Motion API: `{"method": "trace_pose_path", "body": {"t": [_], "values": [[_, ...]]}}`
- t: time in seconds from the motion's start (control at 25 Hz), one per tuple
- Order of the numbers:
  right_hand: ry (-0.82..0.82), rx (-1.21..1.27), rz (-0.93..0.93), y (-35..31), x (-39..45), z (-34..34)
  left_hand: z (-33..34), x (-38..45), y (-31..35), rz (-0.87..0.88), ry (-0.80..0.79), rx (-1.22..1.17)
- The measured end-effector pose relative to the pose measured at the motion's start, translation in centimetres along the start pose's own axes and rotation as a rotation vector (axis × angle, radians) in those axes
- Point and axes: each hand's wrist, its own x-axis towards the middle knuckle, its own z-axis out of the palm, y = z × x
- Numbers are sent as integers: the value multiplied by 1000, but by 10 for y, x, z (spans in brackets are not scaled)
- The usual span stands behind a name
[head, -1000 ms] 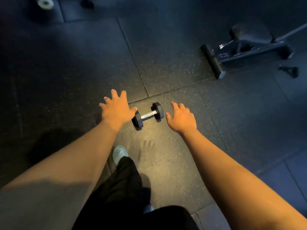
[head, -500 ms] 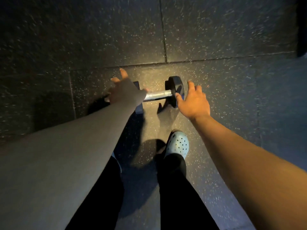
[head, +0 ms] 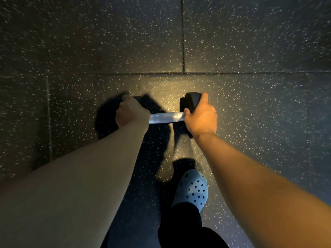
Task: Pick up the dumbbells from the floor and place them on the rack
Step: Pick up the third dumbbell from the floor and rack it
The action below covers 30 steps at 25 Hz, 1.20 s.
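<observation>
One black dumbbell (head: 166, 117) with a silver handle lies across the dark speckled floor in the middle of the head view. My left hand (head: 131, 112) is closed over its left head, which is mostly hidden under the fingers. My right hand (head: 201, 116) is wrapped around the right head (head: 190, 102), thumb at the handle's end. The bare handle shows between the two hands. Whether the dumbbell touches the floor I cannot tell. No rack is in view.
Rubber floor tiles (head: 250, 42) with seams fill the view. My right foot in a pale blue perforated clog (head: 192, 189) stands just below the dumbbell, with a black trouser leg (head: 180, 226) above it. Dark shadows lie under the hands.
Both hands have come down from hovering beside the dumbbell and closed on its two heads. The view has dropped closer to the floor; the bench seen earlier is out of frame.
</observation>
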Motion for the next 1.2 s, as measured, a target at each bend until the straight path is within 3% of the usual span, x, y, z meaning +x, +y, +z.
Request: {"method": "trace_pose_path", "body": {"t": [0.16, 0.32, 0.6, 0.8, 1.0, 1.2], "values": [[61, 38, -23, -8, -25, -17, -20, -13, -13, 48, 40, -69], [140, 134, -85, -35, -78, -76, -88, -62, -23, 101, 114, -187], [271, 437, -72, -146, -229, -264, -330, -205, -27, 163, 282, -323], [297, 586, -329, -239, -348, -407, -513, -324, -57, 99, 523, -430], [146, 640, -588, -328, -436, -487, -629, -396, -112, 5, 786, -717], [35, 714, -706, -398, -528, -472, -705, -424, -214, 20, 1001, -715]]}}
